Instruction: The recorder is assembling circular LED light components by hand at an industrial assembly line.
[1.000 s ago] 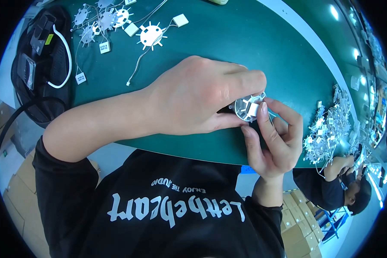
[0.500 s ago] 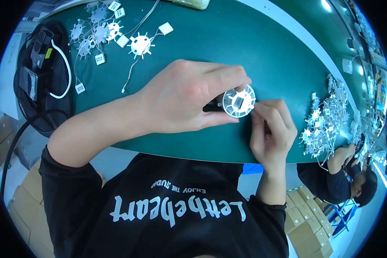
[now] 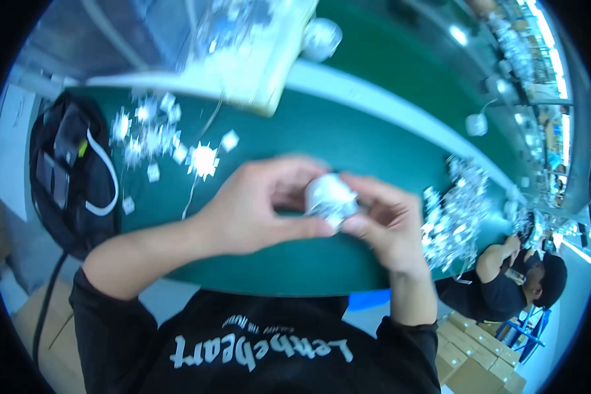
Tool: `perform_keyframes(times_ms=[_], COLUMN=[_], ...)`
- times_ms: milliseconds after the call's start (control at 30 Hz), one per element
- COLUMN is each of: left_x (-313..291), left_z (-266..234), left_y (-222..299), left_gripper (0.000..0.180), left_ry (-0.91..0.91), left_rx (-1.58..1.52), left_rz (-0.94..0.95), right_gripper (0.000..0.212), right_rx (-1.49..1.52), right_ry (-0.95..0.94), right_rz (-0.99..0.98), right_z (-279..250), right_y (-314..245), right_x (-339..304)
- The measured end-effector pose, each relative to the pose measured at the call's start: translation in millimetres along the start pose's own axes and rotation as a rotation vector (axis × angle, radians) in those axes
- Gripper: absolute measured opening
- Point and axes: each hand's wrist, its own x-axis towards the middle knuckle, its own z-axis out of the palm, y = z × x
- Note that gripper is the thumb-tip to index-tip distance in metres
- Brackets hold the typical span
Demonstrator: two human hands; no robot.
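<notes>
Between both hands, over the green table [image 3: 276, 276], is a small white round part [image 3: 331, 196], blurred by motion. My left hand [image 3: 253, 207] closes on its left side, the thumb along the near edge. My right hand [image 3: 391, 223] grips the other side with thumb and fingers. Fine detail on the part is smeared. Beyond my left forearm lies a white spiked disc [image 3: 203, 160] with a thin wire and a square white piece [image 3: 230, 140]. Farther left is a cluster of similar discs [image 3: 144, 134] with wires and small squares.
A glinting heap of clear and white parts [image 3: 456, 217] lies on the right. At the far left is a black bag [image 3: 69, 177] with dark devices and a white cable [image 3: 108, 161]. A pale yellow tray edge [image 3: 269, 88] stands at the back. Another person [image 3: 499, 282] sits far right.
The view has tilted, bringing the tray and more background in. My right hand has come up onto the part, which has turned from its spoked clear face to a white rounded side.
</notes>
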Motion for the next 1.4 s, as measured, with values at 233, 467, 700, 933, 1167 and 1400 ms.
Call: perform_keyframes(times_ms=[233, 467, 700, 933, 1167, 1400], left_x=[14, 9, 9, 0, 3, 6], left_z=[-4, -5, -11, -8, -4, -4], left_y=[-8, 1, -4, -13, -19, -16], left_gripper=[0.055, 0.048, 0.028, 0.017, 0.013, 0.010], left_ry=[0.156, 0.080, -0.020, -0.095, -0.127, -0.116], left_rx=[-0.292, -0.136, 0.067, 0.250, 0.418, 0.478], left_rz=[-0.240, -0.189, -0.036, 0.152, 0.199, 0.332], right_gripper=[0.046, 0.035, 0.041, 0.058, 0.058, 0.059], right_rx=[-0.237, 0.476, -0.065, -1.180, -1.199, -1.127], right_ry=[-0.066, 0.674, 0.522, -0.378, -0.263, 0.136], right_rz=[0.113, -0.287, -0.221, -0.079, -0.247, -0.426], right_z=[-24, -257, -204, -26, -22, -23], right_y=[-37, -82, -131, -112, -73, -44], right_x=[67, 326, 370, 263, 207, 174])
